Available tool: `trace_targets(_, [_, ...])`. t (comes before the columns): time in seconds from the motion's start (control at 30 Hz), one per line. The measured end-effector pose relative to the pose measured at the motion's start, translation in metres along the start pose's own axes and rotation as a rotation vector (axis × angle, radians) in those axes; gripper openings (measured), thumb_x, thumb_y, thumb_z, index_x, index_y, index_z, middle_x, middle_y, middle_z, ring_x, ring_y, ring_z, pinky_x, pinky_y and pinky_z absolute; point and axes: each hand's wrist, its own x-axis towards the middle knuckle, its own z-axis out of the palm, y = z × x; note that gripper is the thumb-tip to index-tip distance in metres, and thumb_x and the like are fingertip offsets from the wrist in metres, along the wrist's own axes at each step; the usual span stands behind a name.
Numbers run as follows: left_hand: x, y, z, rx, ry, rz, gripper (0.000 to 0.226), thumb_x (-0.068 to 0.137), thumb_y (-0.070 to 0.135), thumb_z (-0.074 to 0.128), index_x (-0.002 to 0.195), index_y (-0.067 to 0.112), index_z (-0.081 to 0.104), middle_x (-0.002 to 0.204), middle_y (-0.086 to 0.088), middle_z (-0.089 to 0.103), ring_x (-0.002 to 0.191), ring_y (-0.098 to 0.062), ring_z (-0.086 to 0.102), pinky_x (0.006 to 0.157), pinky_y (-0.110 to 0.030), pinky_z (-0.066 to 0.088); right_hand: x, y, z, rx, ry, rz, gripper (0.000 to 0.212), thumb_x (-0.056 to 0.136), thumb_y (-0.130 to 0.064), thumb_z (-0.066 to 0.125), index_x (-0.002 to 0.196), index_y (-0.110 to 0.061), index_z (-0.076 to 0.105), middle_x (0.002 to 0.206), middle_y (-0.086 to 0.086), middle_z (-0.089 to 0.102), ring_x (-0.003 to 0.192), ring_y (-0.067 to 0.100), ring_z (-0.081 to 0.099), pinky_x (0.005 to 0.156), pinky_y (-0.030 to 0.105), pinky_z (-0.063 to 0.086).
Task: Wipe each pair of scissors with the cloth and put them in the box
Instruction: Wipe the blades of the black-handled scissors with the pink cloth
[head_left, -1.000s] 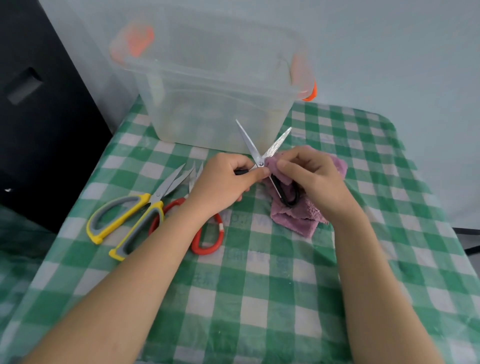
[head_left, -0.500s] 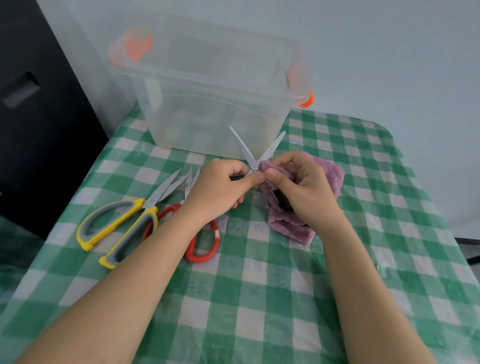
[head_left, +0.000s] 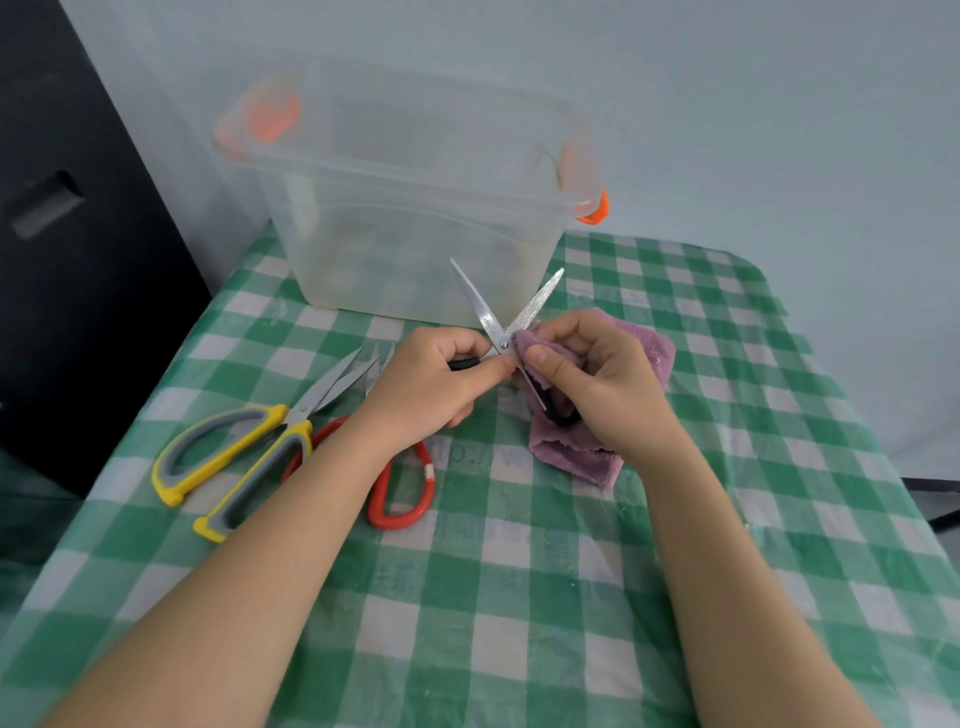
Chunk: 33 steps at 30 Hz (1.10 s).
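From the head camera, our left hand (head_left: 431, 379) grips the black scissors (head_left: 501, 322) with curled fingers; our right hand (head_left: 597, 384) pinches the purple cloth (head_left: 644, 358) at the pivot. The yellow scissors (head_left: 234, 457) and red scissors (head_left: 400, 499) wait near the desk's (head_left: 519, 597) left edge. The box (head_left: 410, 208), at the far edge, looks empty.

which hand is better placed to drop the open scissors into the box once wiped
Left. The left hand already grips the black-handled scissors just in front of the clear box, while the right hand is busy holding the purple cloth.
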Motion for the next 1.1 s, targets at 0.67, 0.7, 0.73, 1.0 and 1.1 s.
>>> trace_targets(0.67, [-0.003,0.003,0.006,-0.062,-0.001,-0.009,0.023,0.089,0.021,0.067,0.068,0.012,0.067,0.04,0.005,0.041,0.033,-0.012,0.032,0.036,-0.021,0.024,-0.006,-0.002,0.02,-0.14,0.252,-0.112,0.009,0.084,-0.014,0.075,0.082,-0.016,0.066,0.077,-0.007,0.069,0.07,0.003,0.064,0.064,0.016,0.05])
trace_targets(0.7, [-0.003,0.003,0.006,-0.059,0.001,-0.009,0.022,0.089,0.021,0.068,0.069,0.013,0.068,0.04,0.005,0.041,0.033,-0.012,0.033,0.036,-0.02,0.025,-0.005,-0.002,0.021,-0.145,0.265,-0.111,0.009,0.084,-0.014,0.075,0.082,-0.015,0.066,0.077,-0.006,0.07,0.071,0.004,0.065,0.065,0.016,0.05])
trace_targets(0.73, [-0.002,0.002,0.006,-0.062,0.006,-0.01,0.022,0.089,0.021,0.068,0.068,0.013,0.068,0.04,0.005,0.041,0.033,-0.012,0.033,0.036,-0.02,0.025,-0.005,-0.002,0.02,-0.138,0.257,-0.101,0.008,0.084,-0.013,0.075,0.084,-0.014,0.067,0.078,-0.005,0.07,0.072,0.006,0.066,0.066,0.017,0.051])
trace_targets(1.0, [-0.002,0.002,0.005,-0.068,0.022,0.002,0.026,0.089,0.022,0.069,0.066,0.011,0.067,0.041,0.001,0.04,0.033,-0.013,0.032,0.037,-0.02,0.025,-0.004,-0.007,0.01,-0.034,0.142,-0.07,0.011,0.086,-0.004,0.071,0.091,-0.014,0.07,0.087,-0.005,0.073,0.084,0.009,0.07,0.075,0.02,0.054])
trace_targets(1.1, [-0.003,0.002,0.006,-0.022,0.028,0.012,0.026,0.089,0.024,0.068,0.068,0.009,0.068,0.04,0.002,0.043,0.032,-0.012,0.036,0.037,-0.019,0.028,-0.004,-0.005,0.015,-0.073,0.18,-0.089,0.012,0.084,-0.006,0.074,0.091,-0.015,0.071,0.086,-0.006,0.073,0.085,0.007,0.069,0.077,0.019,0.054])
